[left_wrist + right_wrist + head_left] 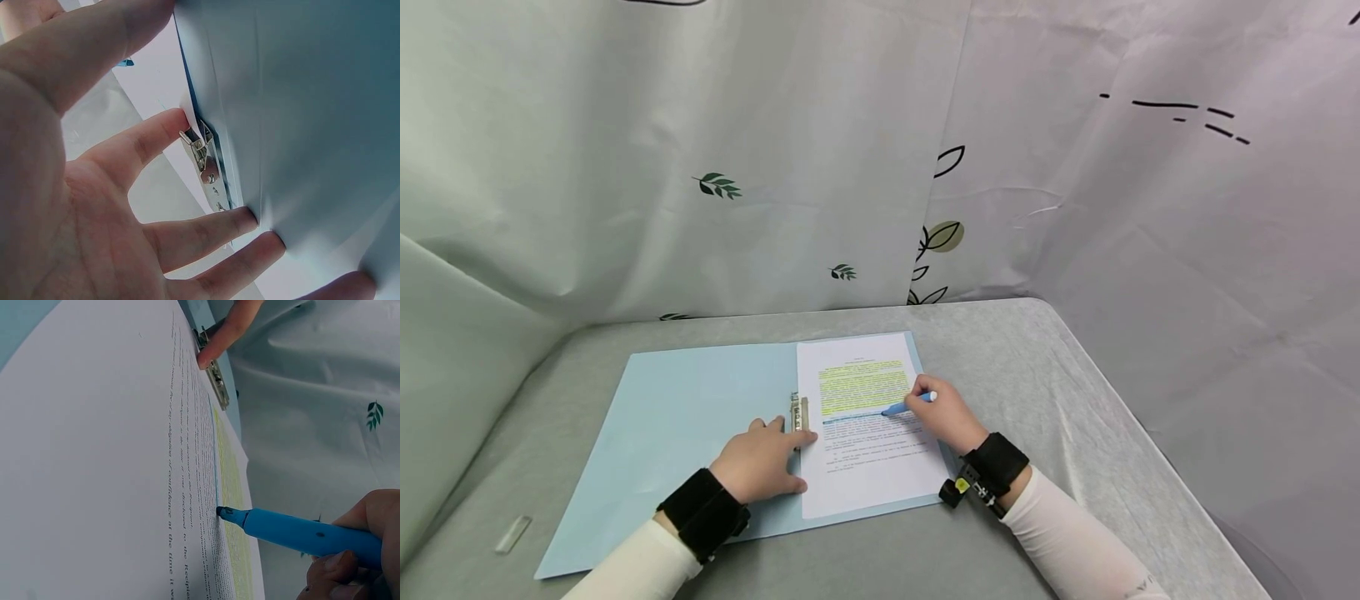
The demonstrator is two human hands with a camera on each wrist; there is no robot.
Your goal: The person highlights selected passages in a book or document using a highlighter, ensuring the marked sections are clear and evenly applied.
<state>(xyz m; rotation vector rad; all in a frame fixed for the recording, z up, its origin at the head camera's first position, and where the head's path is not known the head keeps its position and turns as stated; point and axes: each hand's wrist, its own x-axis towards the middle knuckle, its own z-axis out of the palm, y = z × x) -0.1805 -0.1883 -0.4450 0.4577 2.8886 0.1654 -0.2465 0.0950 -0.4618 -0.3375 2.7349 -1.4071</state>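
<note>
My right hand pinches a blue highlighter, its dark tip on a line of print. A printed sheet lies in the right side of an opened light blue folder. Yellow covers its upper paragraph, and a blue stripe runs just below that. Spread out, the fingers of my left hand rest across the folder's fold and the sheet's left edge. In the left wrist view, its index fingertip is right at the metal clip along the sheet's left edge.
Grey cloth covers the table under the folder. A small pale strip lies at the table's left. Behind stands a white curtain with leaf prints, and its folds continue down both sides.
</note>
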